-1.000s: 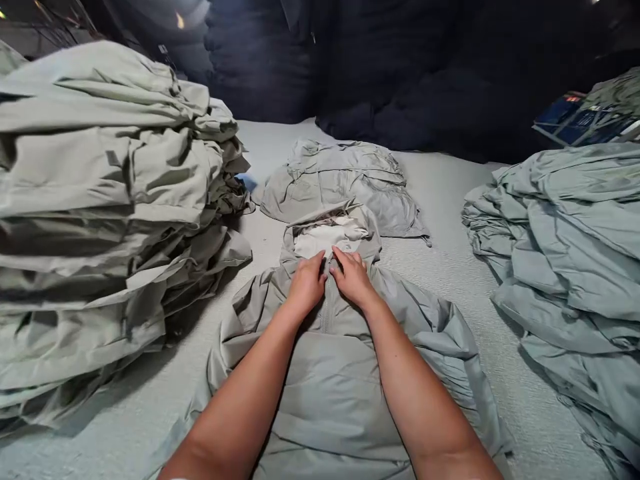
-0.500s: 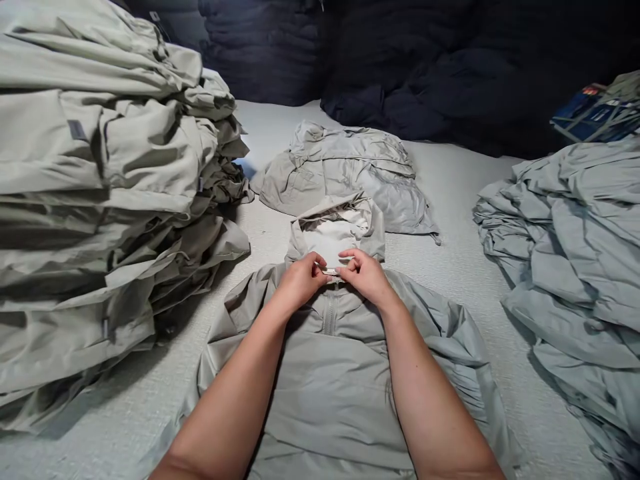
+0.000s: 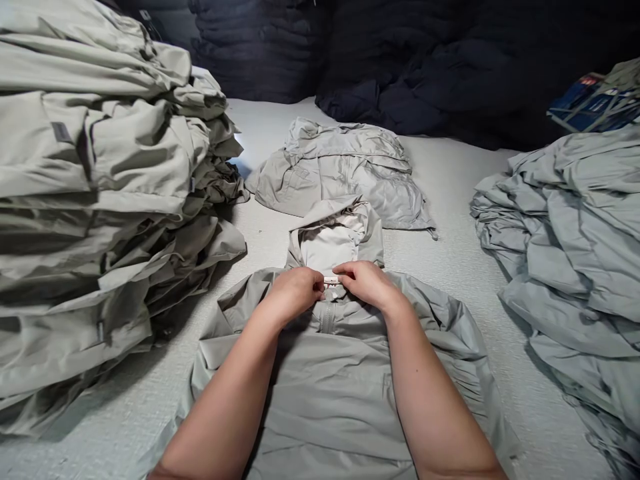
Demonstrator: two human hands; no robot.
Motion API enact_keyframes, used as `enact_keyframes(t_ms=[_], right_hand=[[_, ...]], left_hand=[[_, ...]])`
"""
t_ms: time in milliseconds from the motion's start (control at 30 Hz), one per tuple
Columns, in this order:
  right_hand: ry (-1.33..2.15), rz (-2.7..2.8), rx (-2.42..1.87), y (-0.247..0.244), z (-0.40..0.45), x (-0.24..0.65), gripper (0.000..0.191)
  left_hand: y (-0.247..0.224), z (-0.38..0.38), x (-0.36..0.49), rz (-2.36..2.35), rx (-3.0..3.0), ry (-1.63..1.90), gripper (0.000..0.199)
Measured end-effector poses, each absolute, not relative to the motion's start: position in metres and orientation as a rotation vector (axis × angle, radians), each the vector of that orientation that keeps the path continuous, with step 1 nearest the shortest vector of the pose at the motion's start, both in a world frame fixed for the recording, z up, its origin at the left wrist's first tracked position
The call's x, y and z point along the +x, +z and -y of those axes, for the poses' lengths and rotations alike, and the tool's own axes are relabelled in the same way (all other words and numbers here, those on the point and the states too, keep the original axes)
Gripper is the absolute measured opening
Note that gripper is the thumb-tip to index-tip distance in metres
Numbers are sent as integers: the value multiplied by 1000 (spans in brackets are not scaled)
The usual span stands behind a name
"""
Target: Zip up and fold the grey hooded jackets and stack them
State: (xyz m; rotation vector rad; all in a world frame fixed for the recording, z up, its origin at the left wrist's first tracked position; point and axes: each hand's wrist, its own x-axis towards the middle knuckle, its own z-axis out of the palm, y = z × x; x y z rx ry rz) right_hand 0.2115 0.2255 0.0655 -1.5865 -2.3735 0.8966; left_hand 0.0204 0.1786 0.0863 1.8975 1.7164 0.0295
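Note:
A grey-green hooded jacket [image 3: 333, 363] lies face up on the pale textured work surface [image 3: 150, 413], with its hood spread away from me and its pale lining [image 3: 327, 248] showing. My left hand [image 3: 295, 291] and my right hand [image 3: 367, 283] sit at the collar, just above the zip [image 3: 327, 319]. Between their fingertips, a small white tab [image 3: 331, 280] is pinched at the neck edge. My forearms rest over the jacket's chest and hide part of it.
A tall stack of grey-green jackets [image 3: 95, 193] stands to the left, and a looser pile [image 3: 570, 247] lies to the right. Another jacket [image 3: 337, 175] lies just beyond the hood. Dark bundles [image 3: 400, 60] line the back, with a blue crate [image 3: 590, 110] at upper right.
Both hands have drawn closer around the white tab and moved slightly down the picture. The view has shifted a little, and the jacket lies flatter around the collar.

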Motion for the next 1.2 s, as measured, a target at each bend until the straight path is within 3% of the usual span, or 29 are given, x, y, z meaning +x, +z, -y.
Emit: enact_keyframes(t_ms=[267, 667, 900, 1200], right_hand=[[513, 2559, -1862, 76, -214, 197, 53], [668, 2360, -1705, 61, -226, 205, 52], [714, 2391, -1545, 64, -229, 209, 48], [1091, 2312, -1349, 55, -230, 210, 42]], left_hand=[[89, -177, 21, -1657, 1993, -94, 15], [87, -173, 9, -1723, 2043, 146, 7], [94, -174, 8, -1664, 2004, 509, 10], [85, -179, 13, -1625, 1864, 623, 12]])
